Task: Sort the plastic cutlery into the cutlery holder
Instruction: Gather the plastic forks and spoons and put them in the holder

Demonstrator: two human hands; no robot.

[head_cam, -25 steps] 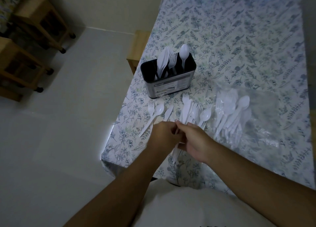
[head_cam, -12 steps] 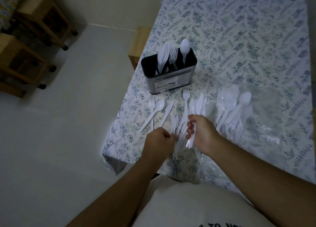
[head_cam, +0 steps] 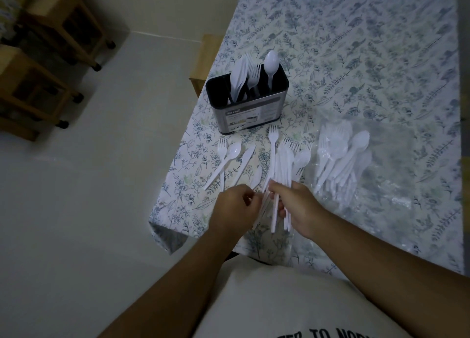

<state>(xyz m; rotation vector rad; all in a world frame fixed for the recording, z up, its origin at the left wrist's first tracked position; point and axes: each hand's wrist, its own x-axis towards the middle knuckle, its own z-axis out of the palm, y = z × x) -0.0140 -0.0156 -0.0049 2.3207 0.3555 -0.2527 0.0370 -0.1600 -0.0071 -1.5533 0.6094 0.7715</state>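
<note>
A start has been made: a few white knives, forks and one spoon are already stood in the cutlery holder (head_cam: 248,103), set well beyond both hands. Most pieces are left. A bundle of cutlery (head_cam: 281,175) is grasped at its handles by the right hand (head_cam: 297,208), its tips fanned away from the fingers. The left hand (head_cam: 235,209) is curled just beside it, a handle apparently pinched, though this cannot be told for certain. A fork, spoon and knife (head_cam: 229,162) lie beyond the left hand; a further heap on a clear plastic bag (head_cam: 340,159) lies beyond the right hand, untouched
</note>
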